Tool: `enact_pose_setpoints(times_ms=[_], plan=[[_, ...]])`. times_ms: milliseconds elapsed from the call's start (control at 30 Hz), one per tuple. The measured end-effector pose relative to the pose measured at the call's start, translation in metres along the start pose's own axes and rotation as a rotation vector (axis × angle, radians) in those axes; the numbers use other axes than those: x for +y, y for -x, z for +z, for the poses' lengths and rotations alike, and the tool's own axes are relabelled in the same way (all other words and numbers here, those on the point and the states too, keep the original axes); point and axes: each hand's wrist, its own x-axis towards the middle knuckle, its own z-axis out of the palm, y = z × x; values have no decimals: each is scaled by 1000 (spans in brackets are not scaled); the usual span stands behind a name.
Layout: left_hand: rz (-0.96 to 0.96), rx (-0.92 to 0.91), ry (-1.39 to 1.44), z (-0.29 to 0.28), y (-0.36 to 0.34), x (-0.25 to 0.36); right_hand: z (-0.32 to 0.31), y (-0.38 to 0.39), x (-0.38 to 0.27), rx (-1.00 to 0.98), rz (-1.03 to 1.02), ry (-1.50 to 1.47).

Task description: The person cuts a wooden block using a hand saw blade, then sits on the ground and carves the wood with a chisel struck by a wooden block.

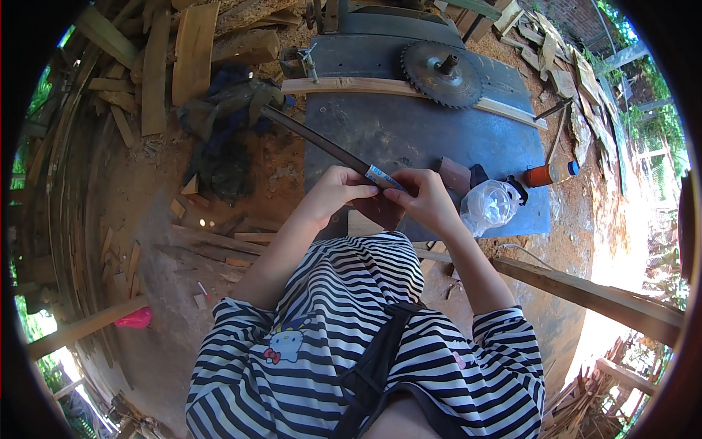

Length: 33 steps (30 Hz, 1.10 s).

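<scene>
- Dark bar (314,139): slanted in front of the person, near end between the two hands, far end out past the bench's left edge. Can't tell if it touches the bench (365,135) anywhere.
- Left hand (335,194): closed on the bar just short of the blue label (380,178), thumb on the near side. Likely carries most of the weight, since the long free length hangs out that way.
- Right hand (428,196): fingers closed at the labelled end, thumb toward the left one. Probably steadies the tip; two close grips should stop it twisting.
- Brown sheet (382,212): hangs below the fingers at that same end. Looks pinched there; which fingers carry it is hidden.
- Work sits close to the body, over the bench's near edge. Reads as a choice for sight and short reach.
- Second brown piece (455,175), clear plastic bag (488,208) and orange bottle (552,173): grouped at the bench's right, near the right hand but clear of the bar. Handy parking, I'd guess.
- Saw blade (431,79): at the far side, over the pale wooden strip (351,85). Well apart from the fingers, which is sensible with those teeth.
- Clamp (308,66): by the strip's left end, presumably to pin it. Contact unclear.
</scene>
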Motion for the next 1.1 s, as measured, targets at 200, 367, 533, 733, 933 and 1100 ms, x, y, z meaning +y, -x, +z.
enact_pose_setpoints(times_ms=[200,367,533,733,933,1100], plan=[[-68,-39,34,0,1,4,4,2,-4,60,-7,85],[-91,62,49,5,0,-4,12,3,-7,127,-119,232],[-90,102,103,7,-1,-11,15,3,-5,138,-212,285],[-58,166,54,9,1,-14,11,6,-10,93,-115,185],[98,132,-9,11,4,-14,7,4,-2,18,43,-85],[117,151,-104,16,6,-11,4,3,-2,-16,63,-97]])
